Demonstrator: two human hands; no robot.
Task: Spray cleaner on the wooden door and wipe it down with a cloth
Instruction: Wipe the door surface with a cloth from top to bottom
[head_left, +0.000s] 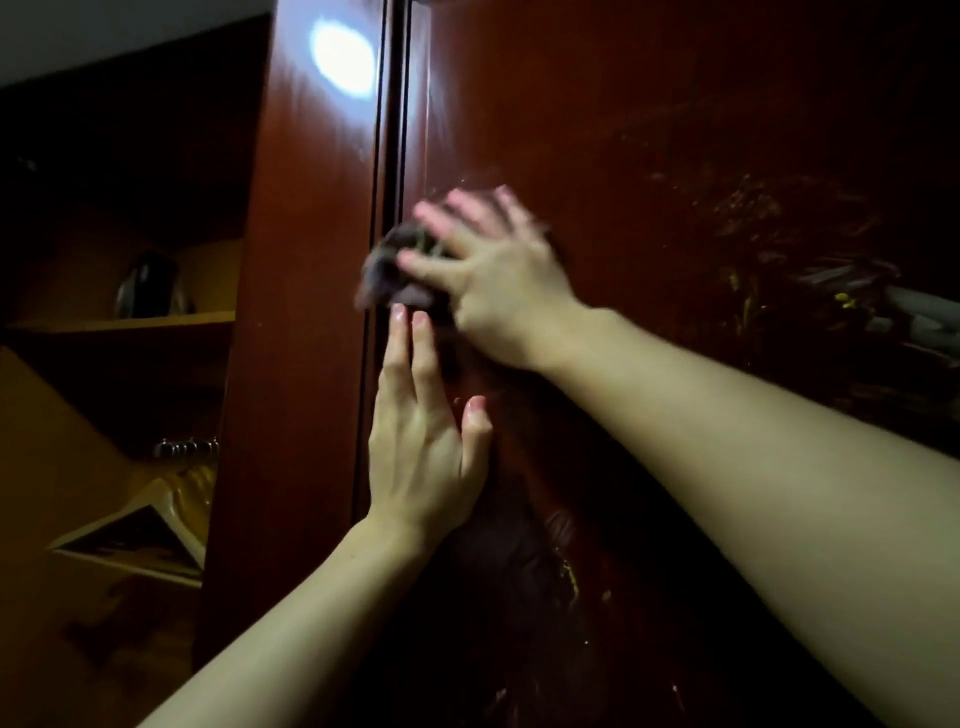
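I'm wiping now: my right hand (493, 280) is pressing the dark cloth (397, 270) against the wooden door (649, 130) with spread fingers, left hand (421, 441) flat, bracing below. Spraying looks finished; most of the panel remains.

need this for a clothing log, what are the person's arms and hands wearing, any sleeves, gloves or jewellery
Both forearms are bare as far as the frame shows: no sleeves in view. The left hand and right hand wear no gloves, and no rings, watch or bracelet show. The right hand is motion-blurred, so small details there are uncertain.
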